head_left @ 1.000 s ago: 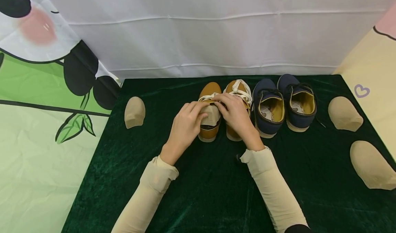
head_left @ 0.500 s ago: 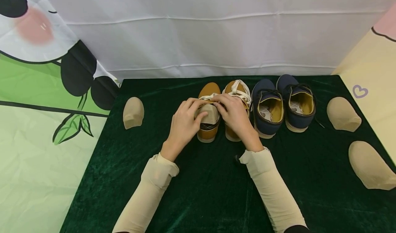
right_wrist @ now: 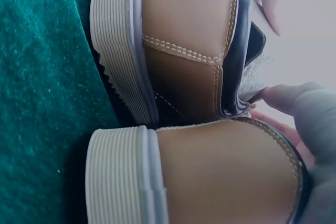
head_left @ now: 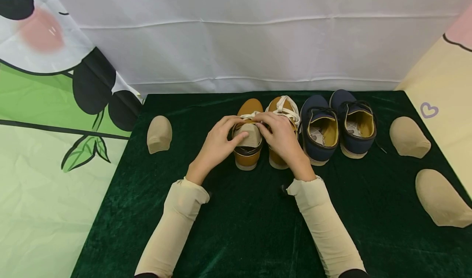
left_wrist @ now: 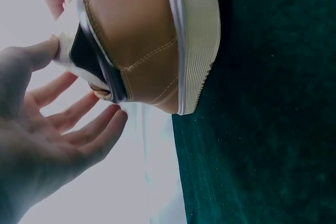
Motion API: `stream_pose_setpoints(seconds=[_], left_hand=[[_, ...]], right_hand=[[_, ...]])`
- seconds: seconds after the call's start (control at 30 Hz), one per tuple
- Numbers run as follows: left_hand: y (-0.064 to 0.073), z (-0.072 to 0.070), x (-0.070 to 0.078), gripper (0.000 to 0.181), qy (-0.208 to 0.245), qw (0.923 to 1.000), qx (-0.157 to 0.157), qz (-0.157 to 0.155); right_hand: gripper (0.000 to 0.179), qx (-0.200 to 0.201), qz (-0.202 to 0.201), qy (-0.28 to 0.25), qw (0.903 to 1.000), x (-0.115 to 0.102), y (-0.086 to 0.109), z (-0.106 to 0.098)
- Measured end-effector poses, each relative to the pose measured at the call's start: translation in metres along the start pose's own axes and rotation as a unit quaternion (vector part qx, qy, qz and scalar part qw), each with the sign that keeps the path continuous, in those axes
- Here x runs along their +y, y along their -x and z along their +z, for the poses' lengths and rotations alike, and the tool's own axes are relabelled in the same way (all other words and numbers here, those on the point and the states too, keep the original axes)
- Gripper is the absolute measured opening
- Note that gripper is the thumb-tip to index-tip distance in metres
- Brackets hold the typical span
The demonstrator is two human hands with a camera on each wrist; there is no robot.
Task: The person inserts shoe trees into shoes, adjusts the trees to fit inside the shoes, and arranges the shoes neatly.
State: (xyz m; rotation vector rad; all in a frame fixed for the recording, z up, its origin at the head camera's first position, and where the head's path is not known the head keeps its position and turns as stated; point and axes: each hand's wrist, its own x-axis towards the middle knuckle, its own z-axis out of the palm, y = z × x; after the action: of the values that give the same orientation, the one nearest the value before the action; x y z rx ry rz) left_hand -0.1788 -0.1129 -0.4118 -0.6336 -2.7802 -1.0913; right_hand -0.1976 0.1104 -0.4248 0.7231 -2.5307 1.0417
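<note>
The left brown shoe (head_left: 247, 158) stands on green velvet cloth, and a beige shoe filler (head_left: 252, 134) sits in its opening. My left hand (head_left: 217, 142) is at the shoe's left side. In the left wrist view its thumb (left_wrist: 44, 53) touches the filler's edge, and its other fingers spread loosely by the collar. From the right, my right hand (head_left: 281, 136) pinches the shoe's upper edge near the tongue; its fingertips are partly hidden. In the right wrist view the thumb (right_wrist: 283, 98) presses at the opening. The right brown shoe (head_left: 279, 160), with white laces, stands beneath my right hand.
Two navy shoes (head_left: 319, 153) stand to the right of the brown pair. Loose beige fillers lie at the left (head_left: 159, 134), right (head_left: 409, 136) and lower right (head_left: 442, 198). A white cloth wall (head_left: 236, 52) rises behind the table.
The left hand has shifted slightly left, and its fingers have opened wider away from the tongue. The right hand stays nearly still; the filler remains in the shoe.
</note>
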Motion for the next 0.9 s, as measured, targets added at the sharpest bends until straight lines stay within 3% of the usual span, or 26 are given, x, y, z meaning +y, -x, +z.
stream_pose_setpoints(seconds=[0.37,0.6,0.9], left_hand=[[-0.007,-0.009,-0.011,0.047,0.031,0.9967,-0.072,0.024],[-0.010,-0.019,-0.022,0.054,0.072,0.9860,-0.149,0.022],[-0.010,-0.020,-0.029,0.057,0.103,0.9803,-0.166,0.030]], right_hand=[[0.029,-0.065,-0.002,-0.003,0.9979,0.004,0.003,-0.009],[0.039,-0.119,-0.011,-0.019,0.9926,0.009,0.006,-0.015],[0.051,-0.155,-0.001,-0.023,0.9877,0.010,0.006,-0.020]])
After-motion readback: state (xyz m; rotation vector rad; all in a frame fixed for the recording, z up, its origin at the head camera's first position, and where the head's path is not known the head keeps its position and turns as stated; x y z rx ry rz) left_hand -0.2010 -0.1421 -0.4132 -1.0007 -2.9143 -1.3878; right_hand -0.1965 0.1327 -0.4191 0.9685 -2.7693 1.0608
